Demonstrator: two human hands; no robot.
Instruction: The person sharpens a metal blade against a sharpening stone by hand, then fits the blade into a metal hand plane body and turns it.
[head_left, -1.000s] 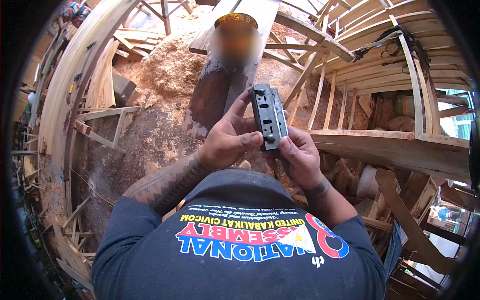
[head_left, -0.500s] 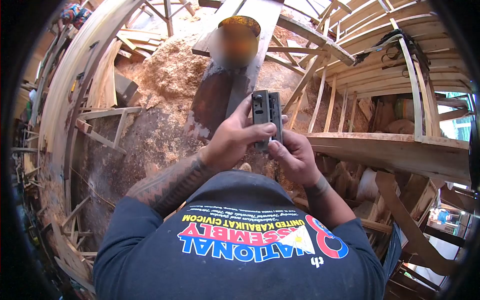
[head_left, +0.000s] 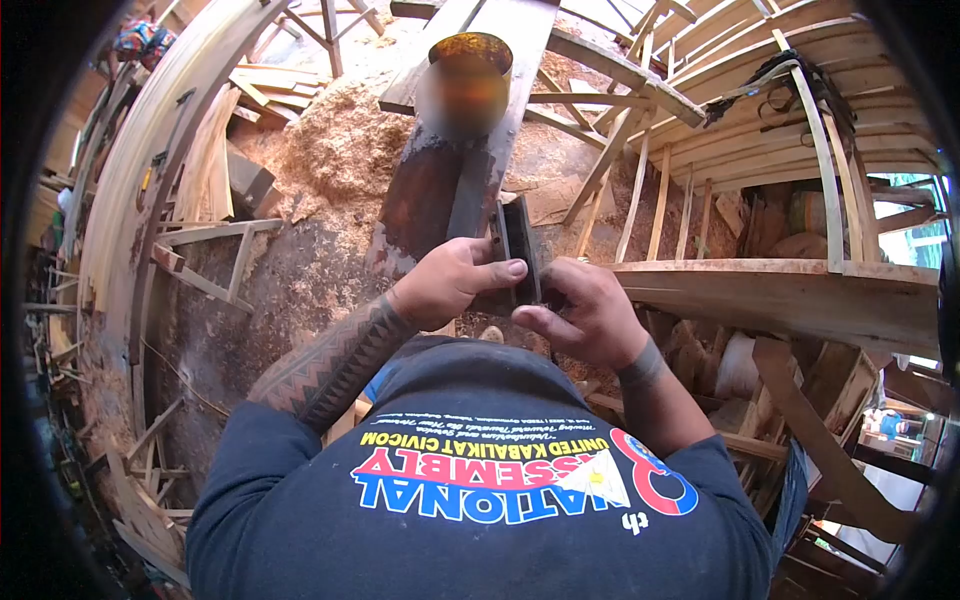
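A dark, narrow rectangular metal block with a long groove down its face is held up in front of my chest, its long side pointing away from me. My left hand grips it from the left, thumb laid across the near half. On the right side, my right hand is curled at the block's near end, thumb and bent forefinger close to its edge; the other fingers are hidden. Whether the right fingers press on the block or on a small part, I cannot make out.
Beyond the hands a rusty round can, partly blurred, stands on a stained plank. Wood shavings cover the ground. A slatted wooden boat-like frame rises at the right, and a long timber curves along the left.
The block has turned so its grooved side shows instead of the face with holes, and it sits slightly lower and left. My right hand has shifted its fingers at the near end.
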